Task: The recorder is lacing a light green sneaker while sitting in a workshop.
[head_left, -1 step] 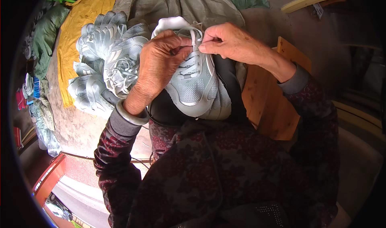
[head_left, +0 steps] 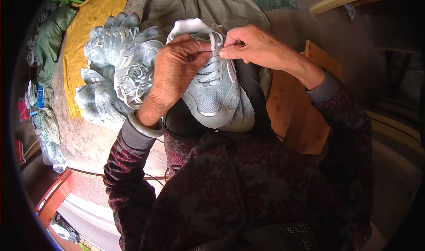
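Observation:
A pale grey mesh shoe upper (head_left: pixel 212 101) lies over my lap, its toe toward me and its white-lined collar at the far end. Grey laces (head_left: pixel 209 77) criss-cross down its front. From the left, my left hand (head_left: pixel 176 67) pinches at the top of the lacing, thumb and forefinger pressed together. My right hand (head_left: pixel 254 46) meets it from the right, thumb and forefinger closed on the lace beside the upper eyelets. The fingertips of both hands nearly touch. Another grey upper edge shows beneath the first at its right.
Left of my lap sits a heap of similar grey uppers (head_left: pixel 106 96), bundled together. A yellow cloth (head_left: pixel 73 73) and a greenish-brown cloth (head_left: pixel 221 5) spread behind. To the right stands an orange-brown wooden board (head_left: pixel 294 111). Green sacks (head_left: pixel 57 42) line the far left.

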Demonstrator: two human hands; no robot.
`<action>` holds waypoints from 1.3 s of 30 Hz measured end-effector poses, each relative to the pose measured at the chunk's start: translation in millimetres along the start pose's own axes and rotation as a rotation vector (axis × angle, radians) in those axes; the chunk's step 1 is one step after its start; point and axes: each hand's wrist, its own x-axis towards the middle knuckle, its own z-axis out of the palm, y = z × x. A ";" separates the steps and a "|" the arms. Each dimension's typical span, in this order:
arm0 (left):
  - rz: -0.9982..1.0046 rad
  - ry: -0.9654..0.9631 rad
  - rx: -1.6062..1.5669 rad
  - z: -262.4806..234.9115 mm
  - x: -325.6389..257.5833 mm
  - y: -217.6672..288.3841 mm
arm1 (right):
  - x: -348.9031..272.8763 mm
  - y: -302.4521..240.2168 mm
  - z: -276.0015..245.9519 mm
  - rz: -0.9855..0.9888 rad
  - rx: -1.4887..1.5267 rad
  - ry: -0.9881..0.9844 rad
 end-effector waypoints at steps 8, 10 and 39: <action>-0.029 -0.048 -0.078 0.1 0.2 0.7 | 7.1 11.7 9.8 -0.258 0.056 0.136; 0.014 -0.048 -0.017 -4.3 0.7 0.7 | 4.8 1.9 8.8 -0.231 0.087 0.062; 0.084 0.006 0.058 -14.3 -9.6 2.6 | 28.9 -19.9 0.1 -0.329 0.218 -0.122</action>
